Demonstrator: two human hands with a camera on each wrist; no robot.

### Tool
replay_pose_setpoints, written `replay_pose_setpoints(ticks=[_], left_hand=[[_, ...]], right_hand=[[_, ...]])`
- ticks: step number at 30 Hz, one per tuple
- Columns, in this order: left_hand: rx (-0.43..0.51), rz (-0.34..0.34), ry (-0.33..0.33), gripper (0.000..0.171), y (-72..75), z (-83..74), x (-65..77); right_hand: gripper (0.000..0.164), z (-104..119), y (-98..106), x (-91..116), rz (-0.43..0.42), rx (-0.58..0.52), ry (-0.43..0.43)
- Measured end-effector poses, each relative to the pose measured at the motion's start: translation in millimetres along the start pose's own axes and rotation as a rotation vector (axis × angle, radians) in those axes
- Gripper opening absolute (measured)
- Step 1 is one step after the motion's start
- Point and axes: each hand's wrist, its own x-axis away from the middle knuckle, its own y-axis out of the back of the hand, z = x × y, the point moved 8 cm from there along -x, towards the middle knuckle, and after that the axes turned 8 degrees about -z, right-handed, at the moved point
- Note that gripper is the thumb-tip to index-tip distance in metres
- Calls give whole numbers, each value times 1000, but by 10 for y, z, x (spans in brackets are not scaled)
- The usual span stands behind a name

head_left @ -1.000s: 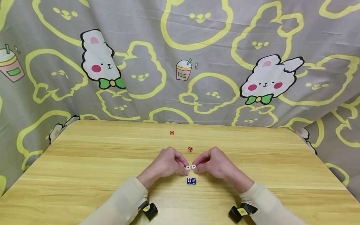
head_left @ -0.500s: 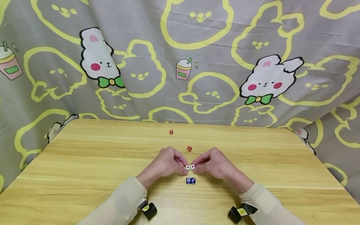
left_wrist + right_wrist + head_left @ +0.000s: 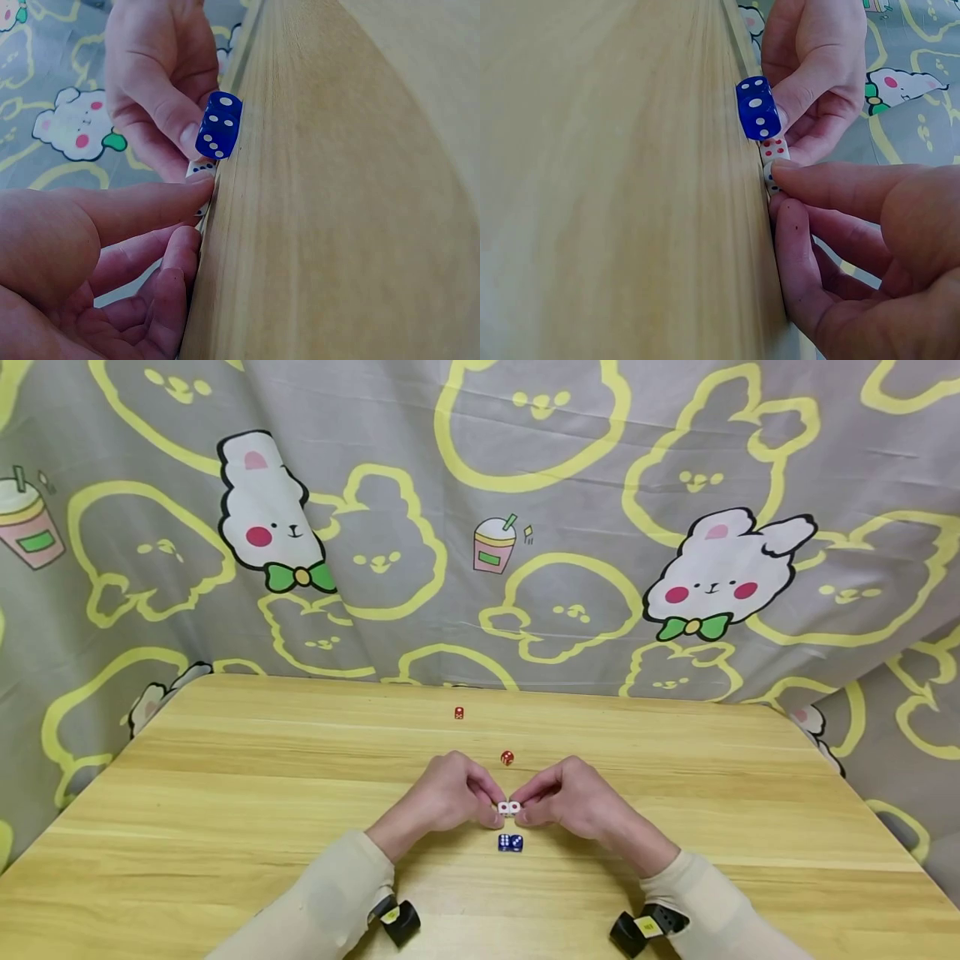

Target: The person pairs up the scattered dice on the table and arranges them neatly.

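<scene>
Two white dice sit side by side on the table in the head view, seeming to touch. My left hand (image 3: 452, 795) pinches the left white die (image 3: 503, 808) between thumb and fingers. The right white die (image 3: 514, 807) is pinched the same way by my right hand (image 3: 576, 802). Just nearer to me lies a pair of blue dice (image 3: 511, 842), set against each other. Both wrist views show a blue die (image 3: 219, 125) close by, in front of the fingertips, which partly hide the white dice.
Beyond the hands a red die (image 3: 507, 758) lies on the wooden table (image 3: 262, 760). Another red die (image 3: 459, 713) is farther back and to the left. A patterned grey curtain (image 3: 405, 435) hangs behind the table's far edge.
The gap between the two white dice has narrowed until they seem to meet, as the hands came slightly closer. The blue and red dice stay where they were.
</scene>
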Motion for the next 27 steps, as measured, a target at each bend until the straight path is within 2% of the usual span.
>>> replay_pose_setpoints(ticks=[27], left_hand=[[-7, -3, -6, 19, 20, 0, -7]], right_hand=[[22, -17, 1, -21, 13, 2, -9]])
